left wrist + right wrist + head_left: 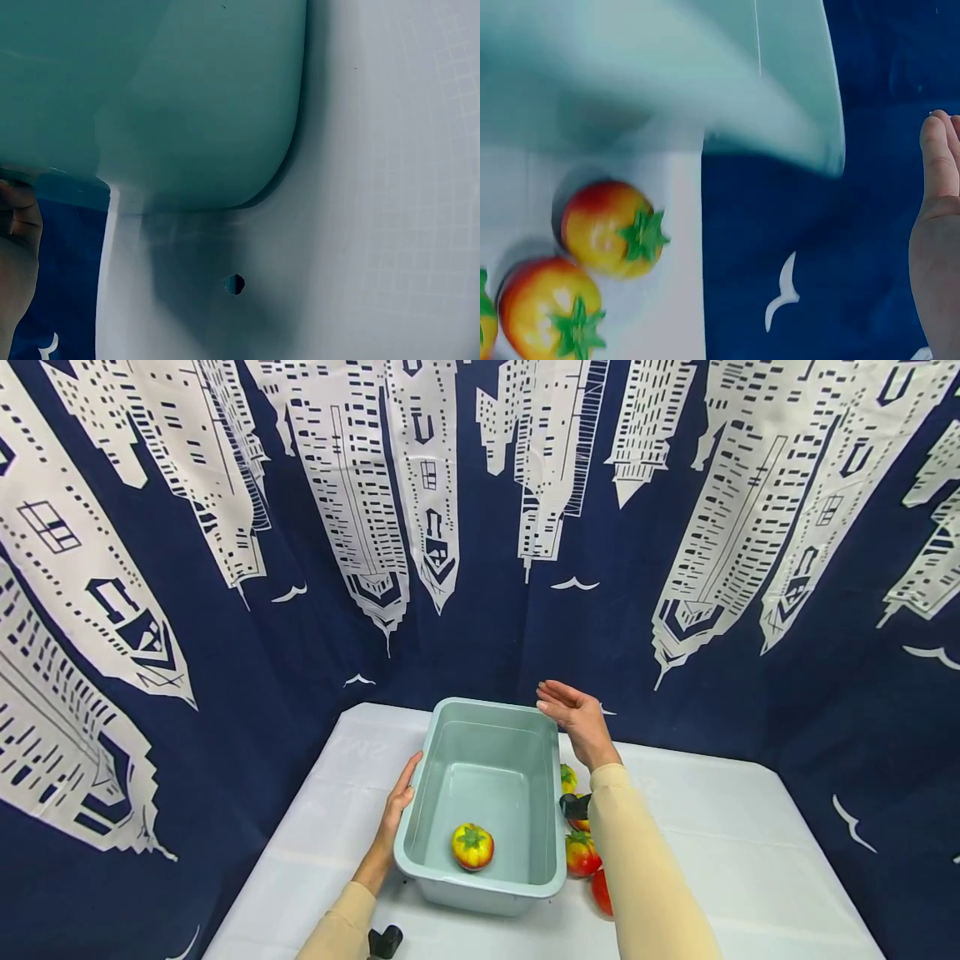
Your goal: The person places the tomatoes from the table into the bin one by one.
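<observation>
— Where does the bin (480, 900) sit?
— Between both hands. The left hand (397, 797) lies against its left side, fingers extended; a red-and-yellow tomato (472, 847) lies inside, toward the near end.
— And the right hand (576, 717)?
— Just beside the far right corner, fingers straight, gripping nothing.

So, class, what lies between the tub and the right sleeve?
In the head view, a row of tomato-like fruits lies on the white table between tub and sleeve, partly hidden; a black device juts into the gap too.
</observation>
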### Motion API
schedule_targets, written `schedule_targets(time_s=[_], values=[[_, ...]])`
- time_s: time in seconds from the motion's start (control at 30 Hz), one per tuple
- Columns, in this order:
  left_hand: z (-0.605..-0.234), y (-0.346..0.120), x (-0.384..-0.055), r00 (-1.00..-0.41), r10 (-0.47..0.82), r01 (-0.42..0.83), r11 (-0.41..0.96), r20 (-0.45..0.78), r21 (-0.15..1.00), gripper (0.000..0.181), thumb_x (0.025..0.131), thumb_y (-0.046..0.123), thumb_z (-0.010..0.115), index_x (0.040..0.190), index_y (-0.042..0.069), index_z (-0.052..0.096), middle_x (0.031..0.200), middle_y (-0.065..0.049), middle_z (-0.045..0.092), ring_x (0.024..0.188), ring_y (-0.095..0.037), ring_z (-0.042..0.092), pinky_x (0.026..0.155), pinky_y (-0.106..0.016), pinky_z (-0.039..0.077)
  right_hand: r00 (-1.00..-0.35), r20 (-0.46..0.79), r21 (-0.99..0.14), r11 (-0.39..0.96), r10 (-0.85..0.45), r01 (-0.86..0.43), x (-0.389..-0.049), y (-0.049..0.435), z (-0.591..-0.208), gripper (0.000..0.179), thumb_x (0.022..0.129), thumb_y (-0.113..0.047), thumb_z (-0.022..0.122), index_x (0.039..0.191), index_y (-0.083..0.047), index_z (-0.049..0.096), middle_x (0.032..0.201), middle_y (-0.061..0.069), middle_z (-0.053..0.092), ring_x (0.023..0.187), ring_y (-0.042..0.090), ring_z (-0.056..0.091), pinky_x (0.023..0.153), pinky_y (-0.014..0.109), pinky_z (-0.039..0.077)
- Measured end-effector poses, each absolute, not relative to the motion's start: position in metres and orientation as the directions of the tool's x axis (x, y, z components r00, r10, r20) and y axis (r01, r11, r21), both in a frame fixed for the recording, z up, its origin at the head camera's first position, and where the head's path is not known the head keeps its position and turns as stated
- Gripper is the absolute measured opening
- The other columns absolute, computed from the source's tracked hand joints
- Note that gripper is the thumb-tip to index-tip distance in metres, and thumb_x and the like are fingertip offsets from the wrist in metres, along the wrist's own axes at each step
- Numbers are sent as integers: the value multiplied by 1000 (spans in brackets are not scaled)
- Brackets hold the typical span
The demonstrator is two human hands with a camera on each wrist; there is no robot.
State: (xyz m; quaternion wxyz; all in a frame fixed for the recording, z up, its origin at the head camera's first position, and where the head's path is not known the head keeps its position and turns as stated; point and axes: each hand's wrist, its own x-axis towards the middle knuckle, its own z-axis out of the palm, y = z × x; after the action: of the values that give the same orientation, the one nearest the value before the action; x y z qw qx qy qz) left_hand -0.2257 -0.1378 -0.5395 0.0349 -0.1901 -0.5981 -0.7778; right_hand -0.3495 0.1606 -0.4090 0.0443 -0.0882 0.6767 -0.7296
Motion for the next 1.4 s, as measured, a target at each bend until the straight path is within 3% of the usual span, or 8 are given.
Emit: schedule_targets(time_s=[0.2,0.3,0.53,0.77,0.9,0.97,1.13,1.4], values=[[-538,-138,-225,-911,178,305,-315,372,899,60,97,14,21,156,10,14,163,-16,9,142,-16,28,110,-20,29,-993,59,-992,-116,-105,-47,-350,198,-418,63,88,-8,69,145,1,41,132,1,61,111,3,64,91,16,49],[-536,-138,-225,-910,170,313,-318,379,895,60,96,13,22,156,8,15,163,-17,9,141,-12,29,110,-18,28,-995,58,-989,-141,-77,-47,-348,214,-419,64,88,-7,68,145,3,40,123,-6,63,111,4,64,89,15,50],[-529,-139,-226,-914,170,306,-305,368,902,61,96,13,22,156,7,14,163,-17,8,142,-16,27,111,-20,28,-998,19,-997,-80,-63,-14,-345,234,-426,69,87,-13,71,147,0,39,134,1,59,111,1,63,94,17,48],[-532,-139,-231,-910,171,311,-320,377,895,61,96,13,22,156,10,15,164,-15,7,141,-8,27,110,-16,26,-995,-97,-991,-85,-31,100,-334,251,-474,67,90,-9,66,148,4,35,125,-5,64,101,-3,65,85,12,50],[-534,-140,-231,-914,179,299,-311,364,902,61,96,14,23,156,11,14,164,-13,6,140,-2,28,109,-16,26,-982,-189,-982,8,0,189,-325,259,-499,65,92,-14,65,148,1,36,148,15,48,100,-6,64,95,19,48],[-534,-141,-230,-915,181,292,-318,360,902,61,96,13,23,156,11,14,164,-13,6,140,-3,28,110,-17,27,-975,-221,-971,86,13,221,-322,262,-508,65,92,-20,66,147,-1,39,151,19,41,105,-2,63,104,27,44],[-535,-142,-230,-912,179,294,-340,369,893,61,96,12,22,156,9,13,164,-16,6,141,-10,28,111,-19,28,-958,-286,-928,254,-18,272,-315,267,-528,69,90,-30,67,147,-2,39,150,19,43,133,25,50,115,46,32],[-539,-140,-230,-908,187,301,-330,375,895,62,95,13,22,156,9,14,163,-17,8,142,-14,28,110,-21,29,-942,-335,-887,346,-29,305,-308,273,-545,66,87,-16,67,145,2,41,148,23,44,136,38,43,113,49,33]])
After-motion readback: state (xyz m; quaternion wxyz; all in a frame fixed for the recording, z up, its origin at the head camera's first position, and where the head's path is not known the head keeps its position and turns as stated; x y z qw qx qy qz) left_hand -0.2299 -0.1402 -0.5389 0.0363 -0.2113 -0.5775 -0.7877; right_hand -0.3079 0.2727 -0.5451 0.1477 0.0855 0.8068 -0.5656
